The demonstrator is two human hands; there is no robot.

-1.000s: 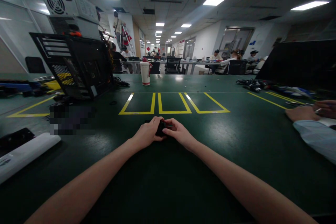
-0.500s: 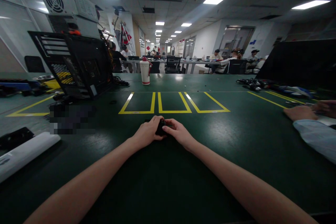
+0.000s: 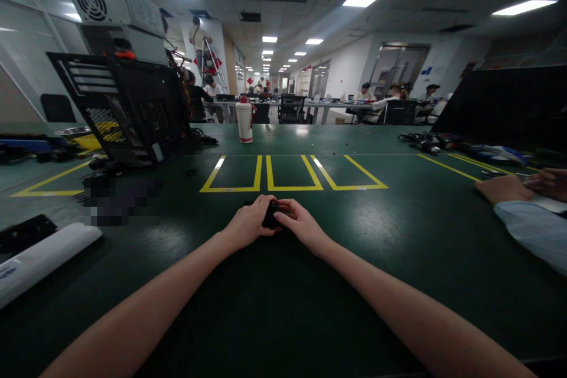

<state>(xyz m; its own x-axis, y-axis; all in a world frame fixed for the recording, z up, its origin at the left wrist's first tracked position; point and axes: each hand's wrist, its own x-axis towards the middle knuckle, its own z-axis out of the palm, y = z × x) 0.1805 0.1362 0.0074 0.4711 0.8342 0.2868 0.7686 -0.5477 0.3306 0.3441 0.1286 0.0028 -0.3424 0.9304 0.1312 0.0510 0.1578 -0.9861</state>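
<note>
My left hand and my right hand meet on the dark green table, just in front of three yellow-taped boxes. Both hands have their fingers curled round a small black object held between them. Most of the object is hidden by my fingers, so I cannot make out what it is.
An open black computer case stands at the left, with a white power supply above it. A white bottle stands behind the boxes. A white bar lies at the near left. Another person's hands rest at the right. Cables lie far right.
</note>
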